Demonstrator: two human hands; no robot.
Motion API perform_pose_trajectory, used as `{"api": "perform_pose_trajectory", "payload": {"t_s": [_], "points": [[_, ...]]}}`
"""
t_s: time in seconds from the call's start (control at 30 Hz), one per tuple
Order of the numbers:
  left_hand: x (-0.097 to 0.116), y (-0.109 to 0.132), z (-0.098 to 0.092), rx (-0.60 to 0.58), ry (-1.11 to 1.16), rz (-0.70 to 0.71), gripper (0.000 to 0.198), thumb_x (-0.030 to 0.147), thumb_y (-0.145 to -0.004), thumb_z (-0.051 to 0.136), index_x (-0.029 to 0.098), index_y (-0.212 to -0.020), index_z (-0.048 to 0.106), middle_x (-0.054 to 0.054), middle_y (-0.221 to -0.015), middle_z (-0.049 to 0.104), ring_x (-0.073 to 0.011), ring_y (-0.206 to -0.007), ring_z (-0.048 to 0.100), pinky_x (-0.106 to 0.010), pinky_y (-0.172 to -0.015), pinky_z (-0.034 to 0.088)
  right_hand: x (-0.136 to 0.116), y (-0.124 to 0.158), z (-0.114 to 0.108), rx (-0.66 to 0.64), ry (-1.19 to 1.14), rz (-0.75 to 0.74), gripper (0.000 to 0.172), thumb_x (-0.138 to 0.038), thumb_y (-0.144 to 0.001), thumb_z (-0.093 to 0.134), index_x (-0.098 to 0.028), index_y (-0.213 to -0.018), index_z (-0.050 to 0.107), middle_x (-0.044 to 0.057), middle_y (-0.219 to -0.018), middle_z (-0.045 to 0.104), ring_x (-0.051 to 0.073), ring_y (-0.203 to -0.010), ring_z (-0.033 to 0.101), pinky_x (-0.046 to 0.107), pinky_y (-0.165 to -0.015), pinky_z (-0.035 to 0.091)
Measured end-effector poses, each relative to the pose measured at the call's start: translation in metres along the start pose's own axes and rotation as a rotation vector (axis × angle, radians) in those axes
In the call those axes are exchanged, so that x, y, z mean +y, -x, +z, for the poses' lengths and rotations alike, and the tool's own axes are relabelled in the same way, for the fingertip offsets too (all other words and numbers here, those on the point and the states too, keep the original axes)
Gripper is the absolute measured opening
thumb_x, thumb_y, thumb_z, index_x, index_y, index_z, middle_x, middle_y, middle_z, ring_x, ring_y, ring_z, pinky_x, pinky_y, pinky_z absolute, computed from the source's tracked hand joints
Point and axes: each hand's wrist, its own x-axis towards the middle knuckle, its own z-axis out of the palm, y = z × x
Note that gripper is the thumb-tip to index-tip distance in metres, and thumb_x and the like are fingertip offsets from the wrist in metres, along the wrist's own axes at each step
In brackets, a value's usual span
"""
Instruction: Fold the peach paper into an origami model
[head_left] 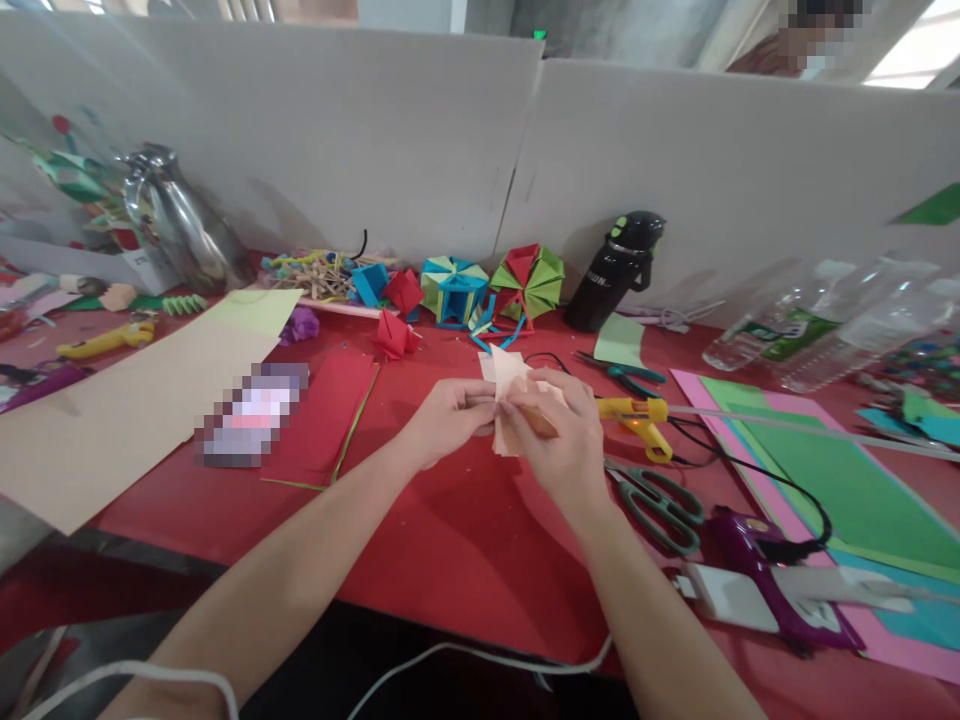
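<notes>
Over the middle of the red table, pale peach folded paper (508, 372) stands between my two hands. My left hand (450, 418) pinches its left edge, with the fingertips partly hidden behind it. From the other side my right hand (564, 430) is closed on the same paper, its thumb and fingers pressed together. A darker orange-brown part (538, 420) shows under the right fingers; whether it is shaded paper or a separate piece is unclear. Just right of that hand lies a yellow glue gun (637, 412) with a glue stick in it, and scissors (664, 508) are nearer me.
Behind are folded paper models (454, 290) and a black bottle (611, 275). Pliers (626, 375), coloured sheets (847, 470) and a purple power strip (795, 590) lie right. On the left are a phone (255, 415), red paper (322, 415) and a metal jug (184, 220).
</notes>
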Motion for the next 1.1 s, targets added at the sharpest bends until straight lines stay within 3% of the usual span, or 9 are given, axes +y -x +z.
{"api": "perform_pose_trajectory", "payload": {"t_s": [0.27,0.6,0.9,1.1], "points": [[0.000,0.000,0.001,0.013,-0.019,0.043,0.020,0.023,-0.074,0.068,0.012,-0.090,0.073,-0.006,-0.084,0.073,-0.0152,-0.077,0.068,-0.034,-0.085,0.053,-0.001,0.000,0.001,0.026,0.011,-0.024,0.005,-0.027,-0.085,0.065,-0.025,-0.085,0.070,0.007,-0.110,0.064,0.025,-0.104,0.059,0.043,-0.089,0.045],[0.000,-0.003,-0.004,0.121,0.053,0.071,0.019,0.025,-0.070,0.070,0.012,-0.085,0.071,-0.007,-0.080,0.073,-0.0147,-0.069,0.068,-0.030,-0.074,0.054,-0.015,-0.003,-0.006,-0.121,0.140,-0.129,0.022,-0.026,-0.084,0.062,-0.029,-0.104,0.070,0.008,-0.128,0.059,0.031,-0.124,0.050,0.051,-0.100,0.039],[-0.002,-0.007,-0.008,0.162,0.112,0.065,0.025,0.031,-0.066,0.077,0.013,-0.081,0.068,-0.006,-0.077,0.071,-0.0155,-0.068,0.068,-0.031,-0.073,0.053,-0.018,-0.001,-0.004,-0.131,0.180,-0.114,0.025,-0.028,-0.085,0.061,-0.028,-0.109,0.068,0.009,-0.134,0.055,0.033,-0.129,0.045,0.053,-0.104,0.037],[0.001,-0.004,-0.003,0.182,0.035,0.112,0.021,0.031,-0.071,0.071,0.013,-0.081,0.069,-0.004,-0.076,0.070,-0.0144,-0.070,0.066,-0.032,-0.074,0.053,-0.017,0.000,-0.002,-0.168,0.184,-0.117,0.032,-0.028,-0.085,0.060,-0.029,-0.116,0.065,0.009,-0.136,0.053,0.034,-0.131,0.043,0.055,-0.104,0.036]]}}
